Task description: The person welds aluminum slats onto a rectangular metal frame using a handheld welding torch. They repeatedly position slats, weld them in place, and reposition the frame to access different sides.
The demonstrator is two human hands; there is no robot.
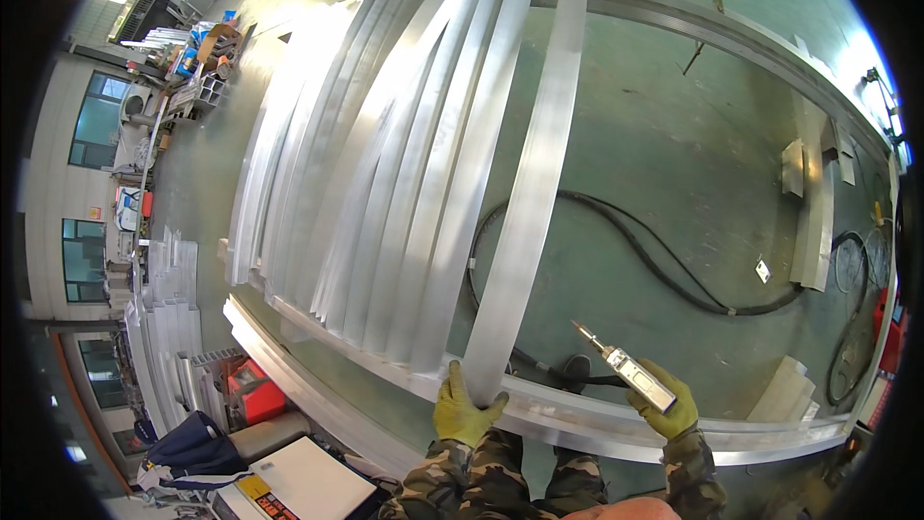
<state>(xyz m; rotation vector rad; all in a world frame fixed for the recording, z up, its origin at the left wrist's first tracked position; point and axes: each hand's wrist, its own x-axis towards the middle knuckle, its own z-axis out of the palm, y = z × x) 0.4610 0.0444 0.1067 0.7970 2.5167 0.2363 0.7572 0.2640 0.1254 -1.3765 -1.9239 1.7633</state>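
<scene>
In a yellow-green work glove, my left hand holds the near end of a long flat aluminium bar, thumb on one edge and fingers on the other. This bar lies across a metal frame, apart from several similar aluminium bars side by side to its left. My right hand, gloved alike, grips a handheld welding torch with a silver body and a copper-coloured pointed tip. The torch points up and left, its tip apart from the bar. The fingers under its body are partly hidden.
The frame's near rail runs before my legs; its far rail curves rightward. A black hose loops over the green floor. Metal offcuts lie at the right. A white-topped box and red case stand at lower left.
</scene>
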